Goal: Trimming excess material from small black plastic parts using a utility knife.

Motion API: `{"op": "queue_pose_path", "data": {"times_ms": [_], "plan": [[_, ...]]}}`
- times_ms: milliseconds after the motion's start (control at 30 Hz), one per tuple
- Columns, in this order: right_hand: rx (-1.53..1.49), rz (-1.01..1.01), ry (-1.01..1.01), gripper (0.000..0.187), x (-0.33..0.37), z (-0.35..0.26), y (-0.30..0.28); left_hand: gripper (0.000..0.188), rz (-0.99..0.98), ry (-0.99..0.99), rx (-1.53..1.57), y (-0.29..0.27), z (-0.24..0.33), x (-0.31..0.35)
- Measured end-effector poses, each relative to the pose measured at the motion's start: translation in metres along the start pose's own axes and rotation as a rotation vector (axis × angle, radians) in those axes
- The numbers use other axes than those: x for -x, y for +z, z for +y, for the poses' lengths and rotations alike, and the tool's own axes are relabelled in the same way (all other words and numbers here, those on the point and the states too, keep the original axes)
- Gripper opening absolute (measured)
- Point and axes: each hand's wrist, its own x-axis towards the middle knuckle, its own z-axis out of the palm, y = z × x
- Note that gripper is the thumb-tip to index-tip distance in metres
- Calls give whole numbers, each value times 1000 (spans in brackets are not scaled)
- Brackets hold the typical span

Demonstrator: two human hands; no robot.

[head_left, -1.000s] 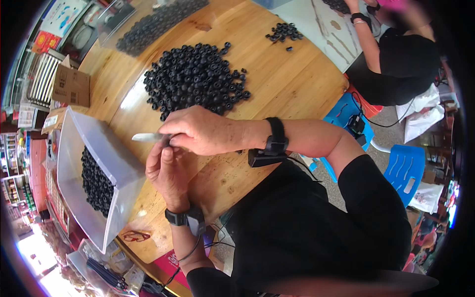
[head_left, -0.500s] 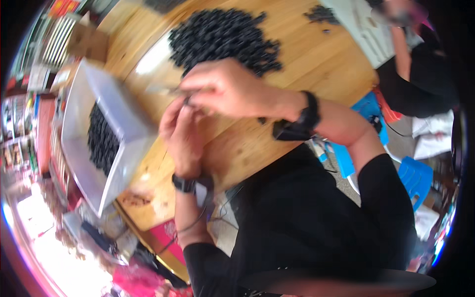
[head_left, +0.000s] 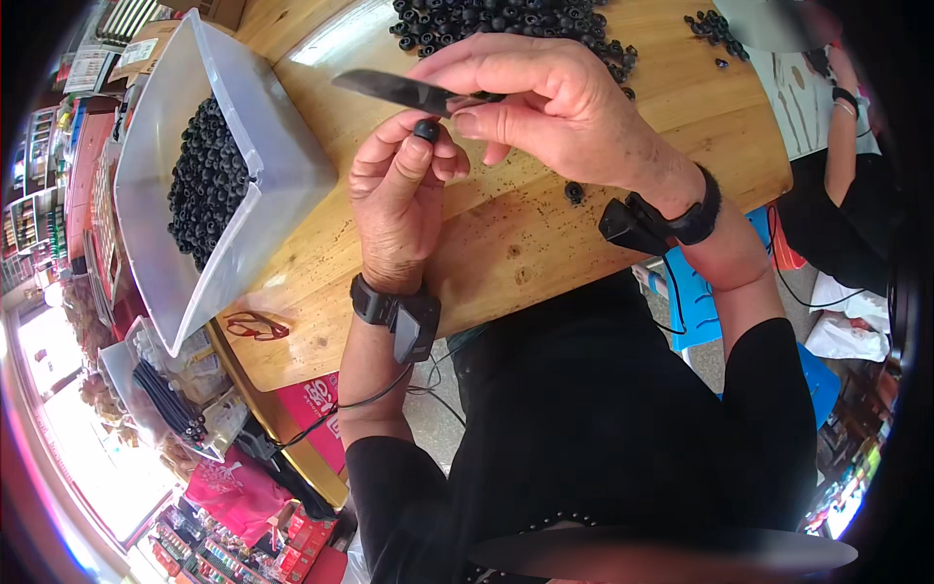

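A small round black cap-like piece (head_left: 426,129) is pinched between the thumb and fingers of my left hand (head_left: 397,219). My right hand (head_left: 574,107) grips a short knife (head_left: 384,89), its dark blade pointing left just above the piece. Whether the blade touches the piece I cannot tell. Beyond my right hand spreads a heap of similar black pieces (head_left: 501,18), some showing hollow openings. One loose black piece (head_left: 574,193) lies on the wooden table (head_left: 506,248) by my right wrist.
A translucent plastic bin (head_left: 282,131), tilted on the left, holds many black pieces (head_left: 204,190). Red-framed glasses (head_left: 256,326) lie near the table's left edge. A smaller cluster (head_left: 715,34) sits far right, near another person's arm (head_left: 843,127). Cables hang from my wrist devices.
The view has shifted, putting the heap higher in the picture. My hands are slightly farther apart, and the knife and the piece in my left hand show clearly instead of blurred.
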Motion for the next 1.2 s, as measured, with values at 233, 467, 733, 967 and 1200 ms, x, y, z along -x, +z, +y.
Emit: {"op": "queue_pose_path", "data": {"times_ms": [233, 467, 733, 967, 1200], "plan": [[8, -87, 64, 26, 0, 1, 8, 14, 63, 2, -59, 6, -1, -1], [-155, -32, 200, 22, 0, 9, 3, 18, -29, -22, 6, -1, -4, 2], [-386, -118, 232, 19, -7, -13, -6, 17, 54, 3, 4, 9, -3, 0], [-49, -27, 80, 21, 1, 2, 13, 16, 34, -21, 47, 1, -3, 0], [37, 13, -55, 18, -3, -4, 2, 19, -27, -79, 93, -6, -5, 0]]}}
